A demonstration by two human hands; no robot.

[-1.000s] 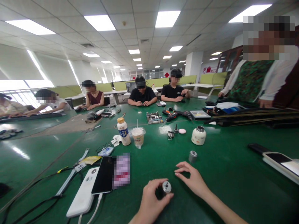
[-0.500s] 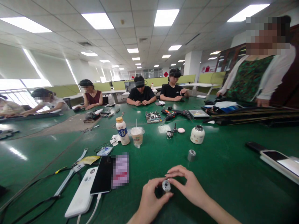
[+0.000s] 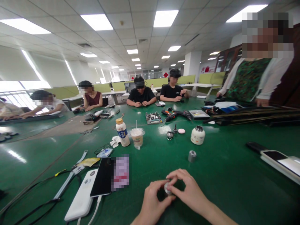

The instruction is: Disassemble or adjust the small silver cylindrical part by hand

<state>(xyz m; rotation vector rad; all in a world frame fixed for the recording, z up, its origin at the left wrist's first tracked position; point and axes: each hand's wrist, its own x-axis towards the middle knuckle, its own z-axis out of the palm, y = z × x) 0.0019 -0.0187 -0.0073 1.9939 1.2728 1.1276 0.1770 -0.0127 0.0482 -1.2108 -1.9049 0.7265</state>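
Observation:
My left hand (image 3: 153, 198) holds a small silver metal cylinder (image 3: 167, 188) between thumb and fingers, its round end facing up. Over that end reaches my right hand (image 3: 191, 190), with thumb and forefinger bent together on it. Those fingers cover most of the end face, and whether they pinch a small part there is hidden. A second silver metal cylinder (image 3: 192, 156) stands upright on the green table (image 3: 225, 159), beyond my right hand and touched by neither hand.
A white jar (image 3: 198, 135), a lidded cup (image 3: 137, 138) and a bottle (image 3: 122, 132) stand farther back. To the left lie a white power bank (image 3: 81, 195), a black phone (image 3: 102, 178) and cables. Behind are a circuit board (image 3: 153, 117) and power drills (image 3: 172, 116). Several people are around the table.
My right thumb and forefinger have moved from the cylinder's rim onto its end face, which they now largely cover. My left hand keeps its hold.

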